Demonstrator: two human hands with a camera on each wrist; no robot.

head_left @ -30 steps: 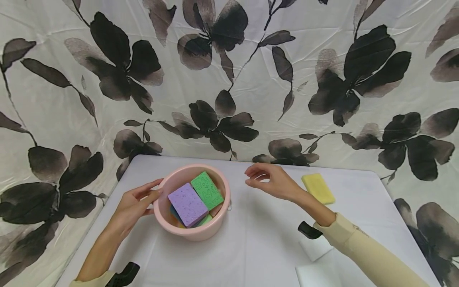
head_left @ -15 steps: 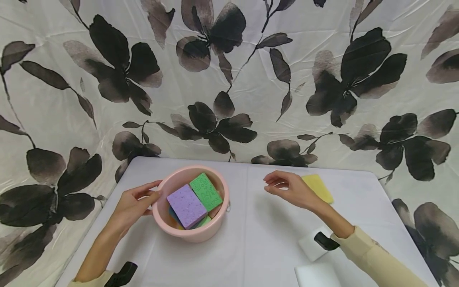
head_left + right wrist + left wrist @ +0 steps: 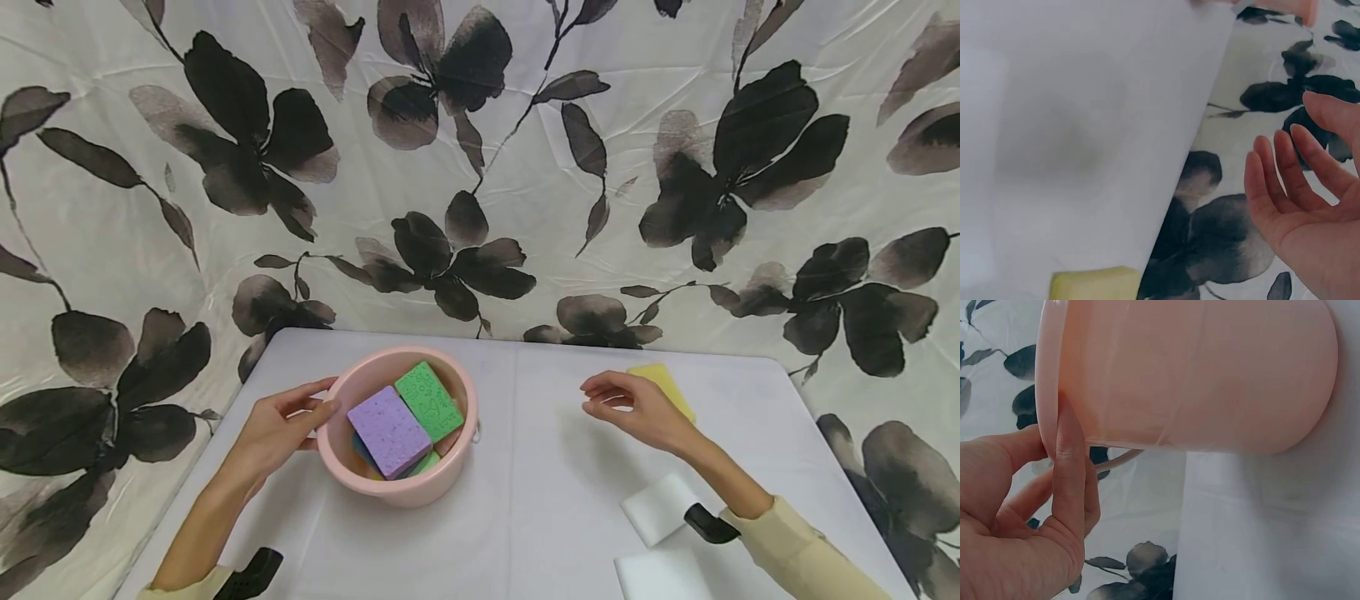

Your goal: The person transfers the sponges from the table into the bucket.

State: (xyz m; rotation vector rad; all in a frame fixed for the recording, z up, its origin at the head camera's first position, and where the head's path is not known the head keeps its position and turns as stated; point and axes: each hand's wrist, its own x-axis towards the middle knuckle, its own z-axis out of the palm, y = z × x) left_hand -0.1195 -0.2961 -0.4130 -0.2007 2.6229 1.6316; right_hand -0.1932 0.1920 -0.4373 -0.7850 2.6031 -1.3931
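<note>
A pink plastic bowl (image 3: 339, 454) stands on the white table, with a purple sponge (image 3: 389, 430) and a green sponge (image 3: 429, 401) on top of others inside. My left hand (image 3: 281, 425) rests against the bowl's left rim, thumb pressed on the rim (image 3: 1069, 456). My right hand (image 3: 637, 408) hovers over the table with relaxed, empty fingers (image 3: 1285, 181), just in front of a yellow sponge (image 3: 667, 385). That yellow sponge (image 3: 1094, 284) shows at the bottom of the right wrist view.
Two white sponges (image 3: 660, 508) (image 3: 663, 577) lie near the table's front right edge. A flower-patterned cloth (image 3: 480, 167) hangs behind and around the table (image 3: 540, 492).
My right hand has moved from beside the bowl to the right, toward the yellow sponge. The left hand and the bowl have stayed put.
</note>
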